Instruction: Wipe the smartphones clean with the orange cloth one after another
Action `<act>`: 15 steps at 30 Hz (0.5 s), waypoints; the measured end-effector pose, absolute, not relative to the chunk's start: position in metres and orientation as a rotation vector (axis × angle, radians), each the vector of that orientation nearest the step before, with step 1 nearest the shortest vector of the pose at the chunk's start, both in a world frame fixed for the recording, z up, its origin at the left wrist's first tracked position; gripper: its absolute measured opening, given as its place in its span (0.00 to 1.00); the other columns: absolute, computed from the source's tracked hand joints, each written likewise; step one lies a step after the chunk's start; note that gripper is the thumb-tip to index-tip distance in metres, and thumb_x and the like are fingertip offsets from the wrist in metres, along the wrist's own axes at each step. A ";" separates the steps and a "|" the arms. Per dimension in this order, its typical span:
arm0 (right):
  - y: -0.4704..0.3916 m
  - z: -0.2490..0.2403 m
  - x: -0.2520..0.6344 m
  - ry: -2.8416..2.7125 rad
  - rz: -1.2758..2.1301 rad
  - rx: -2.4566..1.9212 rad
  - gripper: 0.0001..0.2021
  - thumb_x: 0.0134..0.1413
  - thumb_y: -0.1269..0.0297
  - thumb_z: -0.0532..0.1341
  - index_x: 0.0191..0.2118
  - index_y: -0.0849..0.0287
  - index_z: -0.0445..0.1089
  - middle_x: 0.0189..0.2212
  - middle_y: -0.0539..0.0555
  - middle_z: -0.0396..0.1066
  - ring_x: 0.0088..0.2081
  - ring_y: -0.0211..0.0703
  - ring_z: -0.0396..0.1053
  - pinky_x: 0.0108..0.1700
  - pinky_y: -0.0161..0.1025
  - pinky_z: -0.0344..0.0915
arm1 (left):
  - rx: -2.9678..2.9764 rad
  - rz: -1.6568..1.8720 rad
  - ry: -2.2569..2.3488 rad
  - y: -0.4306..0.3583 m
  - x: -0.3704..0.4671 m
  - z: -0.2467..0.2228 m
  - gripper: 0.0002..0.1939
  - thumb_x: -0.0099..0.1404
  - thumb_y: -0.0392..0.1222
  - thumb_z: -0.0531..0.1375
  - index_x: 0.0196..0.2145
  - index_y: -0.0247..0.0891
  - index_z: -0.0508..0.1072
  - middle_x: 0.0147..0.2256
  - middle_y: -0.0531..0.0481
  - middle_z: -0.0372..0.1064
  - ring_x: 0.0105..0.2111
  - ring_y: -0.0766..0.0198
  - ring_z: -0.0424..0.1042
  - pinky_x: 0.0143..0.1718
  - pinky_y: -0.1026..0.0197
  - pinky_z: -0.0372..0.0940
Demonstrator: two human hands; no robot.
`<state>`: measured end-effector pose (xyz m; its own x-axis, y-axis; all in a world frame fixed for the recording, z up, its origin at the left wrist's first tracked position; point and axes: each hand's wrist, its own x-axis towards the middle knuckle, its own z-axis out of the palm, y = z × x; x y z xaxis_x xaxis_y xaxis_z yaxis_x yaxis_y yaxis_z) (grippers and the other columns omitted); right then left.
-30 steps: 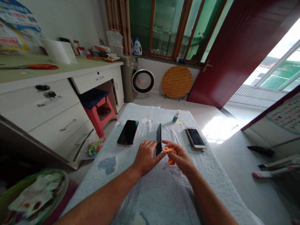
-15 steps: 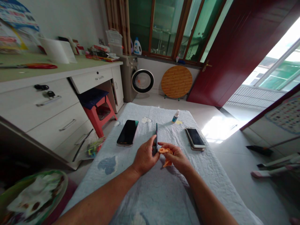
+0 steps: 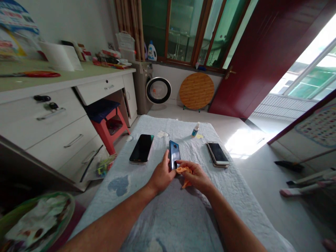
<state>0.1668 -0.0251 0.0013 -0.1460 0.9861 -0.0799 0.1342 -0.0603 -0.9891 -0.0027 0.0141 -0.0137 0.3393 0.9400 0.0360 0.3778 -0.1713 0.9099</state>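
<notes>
Tilted over the cloth-covered table (image 3: pixel 157 217), a blue smartphone (image 3: pixel 174 154) shows its shiny back and camera block. My left hand (image 3: pixel 161 175) is closed around its left edge, thumb raised along the side. An orange cloth (image 3: pixel 185 172) is bunched in the fingers of my right hand (image 3: pixel 196 176), against the phone's lower end. Left of my hands lies a black-screened smartphone (image 3: pixel 142 149). To the right, a white smartphone (image 3: pixel 218 153) rests on top of another phone. A small spray bottle (image 3: pixel 195 130) stands upright near the table's far edge.
A red stool (image 3: pixel 110 133) with a dark cover stands left of the table, beside white drawers (image 3: pixel 56 120). A bin (image 3: pixel 70 210) with rubbish is at lower left. Farther back are a washing machine (image 3: pixel 143 87) with its door open and a round wooden board (image 3: pixel 196 91).
The phone has turned from edge-on to showing its blue back. Both hands stay nearly in place, still holding the phone and the orange cloth. The view has shifted slightly.
</notes>
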 end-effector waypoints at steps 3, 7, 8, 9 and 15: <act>-0.026 0.003 0.169 -1.365 1.304 -1.288 0.12 0.48 0.59 0.63 0.38 0.60 0.73 0.49 0.57 0.69 0.26 0.31 0.66 0.23 0.29 0.65 | 1.816 0.734 1.202 0.013 -0.004 -0.009 0.43 0.57 0.40 0.61 0.65 0.33 0.45 0.45 0.39 0.70 0.36 0.58 0.72 0.40 0.58 0.65; -0.027 0.002 0.174 -1.349 1.297 -1.309 0.12 0.49 0.60 0.62 0.38 0.61 0.72 0.44 0.56 0.71 0.26 0.32 0.66 0.25 0.31 0.66 | 1.883 0.649 1.198 0.013 -0.004 -0.004 0.42 0.56 0.35 0.59 0.65 0.32 0.47 0.48 0.38 0.70 0.41 0.55 0.73 0.44 0.56 0.65; -0.027 0.001 0.175 -1.358 1.288 -1.326 0.12 0.50 0.61 0.61 0.39 0.61 0.72 0.41 0.56 0.71 0.26 0.32 0.65 0.25 0.31 0.66 | 1.895 0.634 1.186 0.013 -0.004 -0.003 0.41 0.55 0.34 0.58 0.65 0.32 0.47 0.48 0.39 0.70 0.42 0.55 0.73 0.44 0.56 0.65; -0.026 0.000 0.176 -1.369 1.263 -1.347 0.12 0.50 0.61 0.61 0.40 0.61 0.72 0.38 0.55 0.71 0.26 0.33 0.65 0.26 0.32 0.66 | 1.915 0.624 1.174 0.012 -0.004 -0.003 0.41 0.55 0.34 0.58 0.65 0.32 0.47 0.48 0.39 0.71 0.43 0.55 0.73 0.45 0.56 0.66; -0.022 -0.007 0.179 -1.467 0.816 -1.498 0.07 0.49 0.64 0.59 0.34 0.58 0.72 0.34 0.52 0.65 0.32 0.38 0.66 0.25 0.31 0.65 | 2.119 0.566 1.227 0.008 0.000 -0.006 0.39 0.56 0.39 0.60 0.63 0.34 0.51 0.52 0.38 0.69 0.51 0.52 0.69 0.53 0.54 0.63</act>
